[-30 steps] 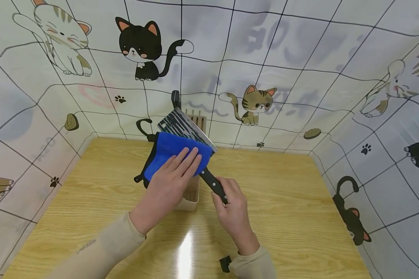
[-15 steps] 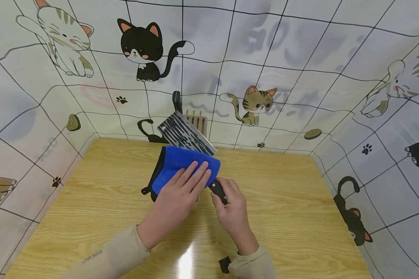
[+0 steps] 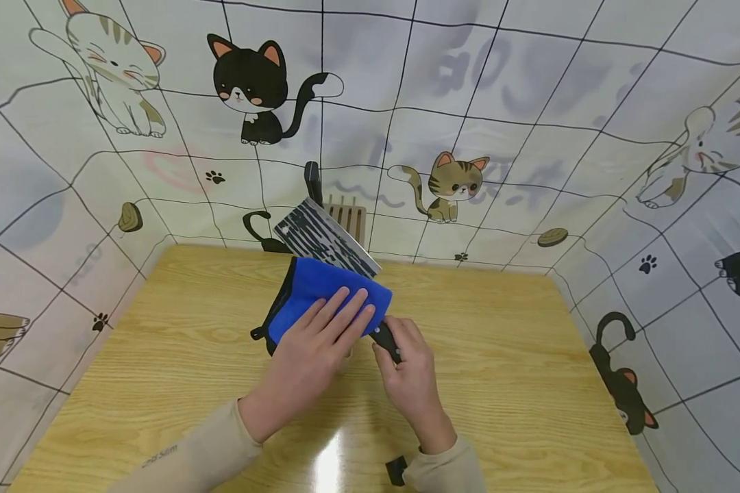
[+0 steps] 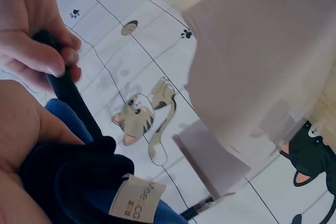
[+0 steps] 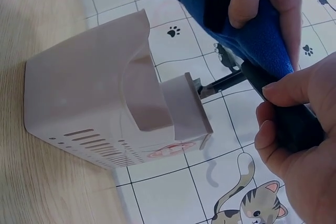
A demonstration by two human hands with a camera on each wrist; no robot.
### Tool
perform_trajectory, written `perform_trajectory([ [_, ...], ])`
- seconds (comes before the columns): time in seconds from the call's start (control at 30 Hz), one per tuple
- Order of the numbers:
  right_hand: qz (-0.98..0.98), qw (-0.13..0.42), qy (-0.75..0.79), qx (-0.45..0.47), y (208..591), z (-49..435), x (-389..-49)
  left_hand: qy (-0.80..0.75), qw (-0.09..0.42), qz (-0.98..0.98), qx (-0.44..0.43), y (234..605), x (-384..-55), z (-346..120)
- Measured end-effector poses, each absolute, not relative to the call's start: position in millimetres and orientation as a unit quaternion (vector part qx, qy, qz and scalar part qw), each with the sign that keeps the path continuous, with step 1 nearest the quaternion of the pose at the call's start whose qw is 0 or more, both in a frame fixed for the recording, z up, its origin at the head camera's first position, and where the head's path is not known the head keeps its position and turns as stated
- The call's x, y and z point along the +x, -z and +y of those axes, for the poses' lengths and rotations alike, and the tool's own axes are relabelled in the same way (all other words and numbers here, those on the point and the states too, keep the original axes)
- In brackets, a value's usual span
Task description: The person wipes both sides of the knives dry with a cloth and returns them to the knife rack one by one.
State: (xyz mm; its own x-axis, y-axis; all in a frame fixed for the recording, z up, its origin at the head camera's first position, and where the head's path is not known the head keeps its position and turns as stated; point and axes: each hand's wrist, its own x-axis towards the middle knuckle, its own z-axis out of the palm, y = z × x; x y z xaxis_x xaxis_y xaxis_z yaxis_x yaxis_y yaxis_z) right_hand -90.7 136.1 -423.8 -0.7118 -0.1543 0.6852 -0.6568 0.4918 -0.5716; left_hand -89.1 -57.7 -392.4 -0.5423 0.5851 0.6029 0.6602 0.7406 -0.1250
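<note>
A cleaver with a patterned rectangular blade (image 3: 325, 236) and a black riveted handle (image 3: 384, 340) is held slantwise above the table. My right hand (image 3: 410, 373) grips that handle near its end, thumb on the near side. A blue cloth (image 3: 327, 284) with black edging lies over the lower blade and upper handle, hiding where they join. My left hand (image 3: 302, 356) spreads its fingers on top of the cloth, and in the right wrist view its thumb presses from underneath, so the cloth (image 5: 252, 35) is pinched around the cleaver. A white tag (image 4: 137, 198) hangs from the cloth.
Under the hands stands a beige knife holder (image 5: 79, 87) with slotted sides, mostly hidden in the head view. Another black handle (image 3: 312, 179) sticks up from its back part. Cat-patterned sheeting (image 3: 499, 89) walls the wooden table (image 3: 499, 342) at the back and sides.
My left hand has slid the cloth down the blade toward the handle, baring more of the blade. Over the last half second it has barely moved. My right hand keeps its grip.
</note>
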Motion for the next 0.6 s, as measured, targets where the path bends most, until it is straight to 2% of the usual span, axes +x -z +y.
perform_trajectory([
  [0.6, -0.816, 0.287, -0.436, 0.251, 427.5, 141.1, -88.5, 0.044, 0.326, -0.891, -0.312, 384.0, -125.4, -85.7],
])
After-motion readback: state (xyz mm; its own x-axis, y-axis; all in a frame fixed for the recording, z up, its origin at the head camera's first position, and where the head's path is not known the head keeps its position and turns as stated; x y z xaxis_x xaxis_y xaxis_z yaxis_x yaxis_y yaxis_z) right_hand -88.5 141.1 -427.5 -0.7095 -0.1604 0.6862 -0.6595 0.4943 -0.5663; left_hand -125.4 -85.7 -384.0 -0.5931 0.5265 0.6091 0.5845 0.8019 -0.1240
